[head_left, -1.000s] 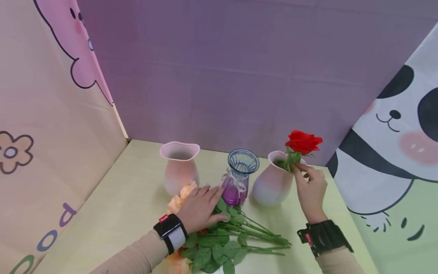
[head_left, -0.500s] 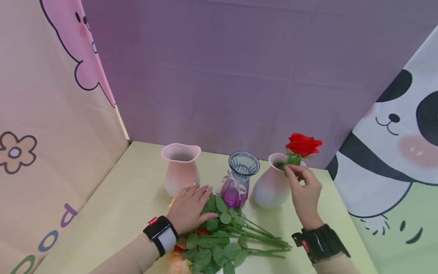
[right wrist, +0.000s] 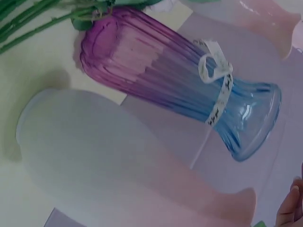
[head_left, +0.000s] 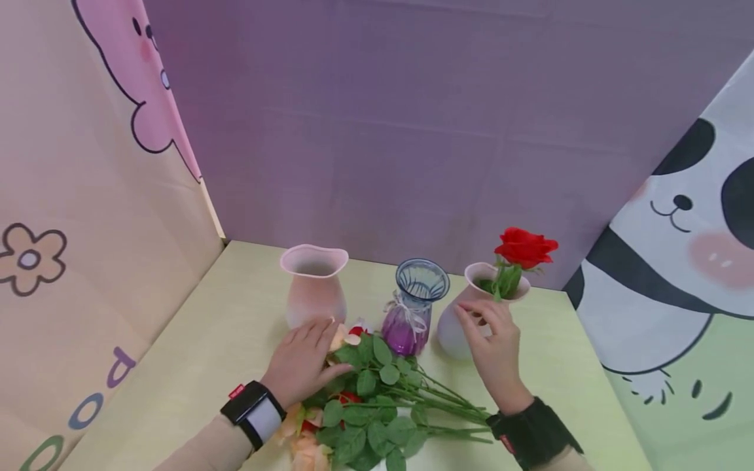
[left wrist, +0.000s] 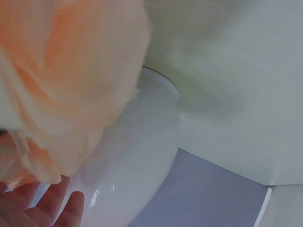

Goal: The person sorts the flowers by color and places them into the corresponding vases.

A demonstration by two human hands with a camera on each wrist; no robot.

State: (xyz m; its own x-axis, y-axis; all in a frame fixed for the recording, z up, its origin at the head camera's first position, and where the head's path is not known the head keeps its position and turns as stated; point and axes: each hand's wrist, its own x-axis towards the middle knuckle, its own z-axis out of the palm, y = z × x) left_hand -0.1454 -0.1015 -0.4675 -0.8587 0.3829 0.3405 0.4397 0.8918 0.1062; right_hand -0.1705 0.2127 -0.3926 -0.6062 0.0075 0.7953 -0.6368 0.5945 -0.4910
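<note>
The wrist views are dimmer than the head view. Glints [left wrist: 94,197] streak the glossy vase [left wrist: 147,127]; soft shadow [left wrist: 213,101] lies beside its base, a blurred peach bloom [left wrist: 90,66] before it.

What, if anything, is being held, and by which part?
Nothing visibly: the right hand shows an empty grip below the red rose; the left hand lies over peach flowers.

Pale yellow surface [head_left: 194,340] bearing, from left to right, a pink-rimmed vase [head_left: 317,297]; a purple-and-blue glass vase [head_left: 415,305]; a second pink-rimmed vase [head_left: 455,330]; in front, a heap of peach and red flowers [head_left: 377,409].
</note>
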